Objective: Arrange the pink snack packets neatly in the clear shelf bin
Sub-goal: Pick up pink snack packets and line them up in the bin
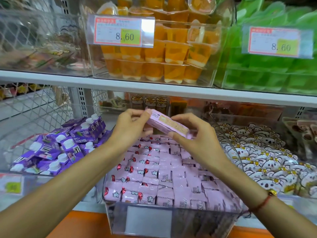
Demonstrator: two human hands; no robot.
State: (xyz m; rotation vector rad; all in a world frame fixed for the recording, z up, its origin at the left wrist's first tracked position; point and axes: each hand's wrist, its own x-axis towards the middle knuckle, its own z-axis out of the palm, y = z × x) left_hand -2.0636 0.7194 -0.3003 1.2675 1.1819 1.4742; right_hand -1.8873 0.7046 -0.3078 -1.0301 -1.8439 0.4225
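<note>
- The scene is bright and evenly lit, with soft, faint shadows under the forearms.
- Pale glare smears across the clear bin walls, strongest on the upper left bin (42,42) and around the price tag (120,30).
- The wide-angle lens bows the white shelf edge (154,86) and stretches the corners.
- The green packs (274,66) at upper right look soft and blurred; small print on the tags is unreadable.

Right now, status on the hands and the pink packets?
Both hands, left hand and right hand, grip one pink packet above the clear bin. Bin nearly full, rows mostly tidy. Nothing in the way.
</note>
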